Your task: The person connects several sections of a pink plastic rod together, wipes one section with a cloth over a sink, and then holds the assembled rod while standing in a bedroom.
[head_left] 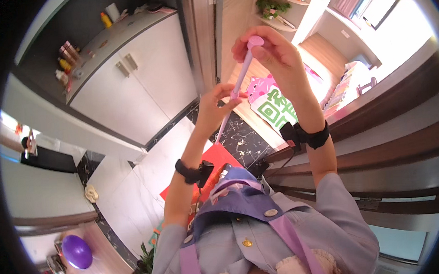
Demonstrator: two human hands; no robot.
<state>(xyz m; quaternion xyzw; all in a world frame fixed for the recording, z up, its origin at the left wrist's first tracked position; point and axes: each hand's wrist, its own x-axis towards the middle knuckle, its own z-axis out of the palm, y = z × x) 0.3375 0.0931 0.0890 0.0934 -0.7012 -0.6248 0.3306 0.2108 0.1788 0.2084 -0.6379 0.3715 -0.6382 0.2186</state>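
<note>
A slim pink rod point(243, 73) with a round flat cap at its top end slants down in front of me. My right hand point(278, 50) is closed around the top, just under the cap, with the thumb against the tube. Lower down, my left hand point(215, 106) pinches the rod at a collar, between thumb and fingers. Below that grip the rod continues thinner, its lower tip over the red mat point(225, 151). A black strap with a small device circles each wrist.
A white cabinet point(139, 86) with bottles on its counter stands at left. A brown door frame point(203, 40) rises ahead, and dark wood panels point(377, 152) run close on my right. Beyond the doorway lies a pink-and-green mat point(272, 105). A purple balloon point(76, 251) is at lower left.
</note>
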